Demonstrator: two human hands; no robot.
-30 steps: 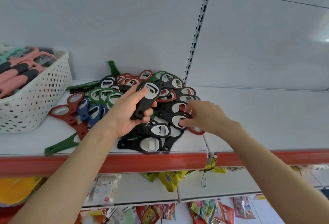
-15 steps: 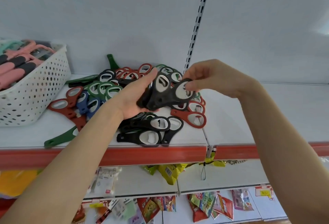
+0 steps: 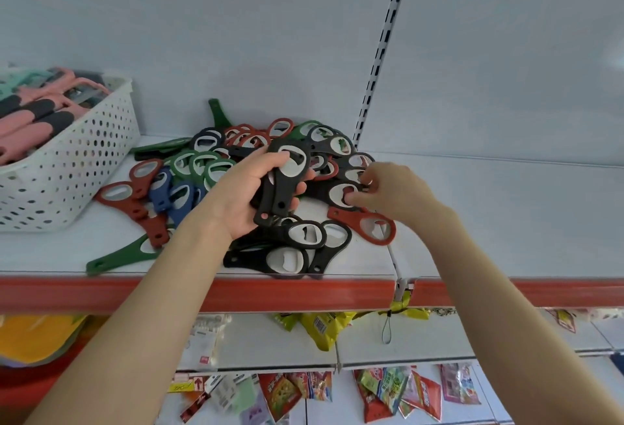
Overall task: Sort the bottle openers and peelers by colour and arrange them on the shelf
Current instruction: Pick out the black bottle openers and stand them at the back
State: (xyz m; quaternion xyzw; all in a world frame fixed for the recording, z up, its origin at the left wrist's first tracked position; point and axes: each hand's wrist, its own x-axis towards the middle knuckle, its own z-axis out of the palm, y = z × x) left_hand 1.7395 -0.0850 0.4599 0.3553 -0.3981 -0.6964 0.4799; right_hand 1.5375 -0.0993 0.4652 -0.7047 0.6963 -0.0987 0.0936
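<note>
black bottle openers [image 3: 282, 185] stacked in left hand [image 3: 236, 198], grip closed around them above the shelf [image 3: 60, 249] pile; right hand [image 3: 388, 193] pinching another black opener [image 3: 337, 193] in the heap.

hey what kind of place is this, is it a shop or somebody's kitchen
Most likely a shop aisle. Slotted upright and red-edged shelf are retail fittings, snack packets hang below, and bottle openers lie piled in bulk.

One head-worn view looks forward, seemingly slightly upward, close at the shelf [image 3: 472, 222].
</note>
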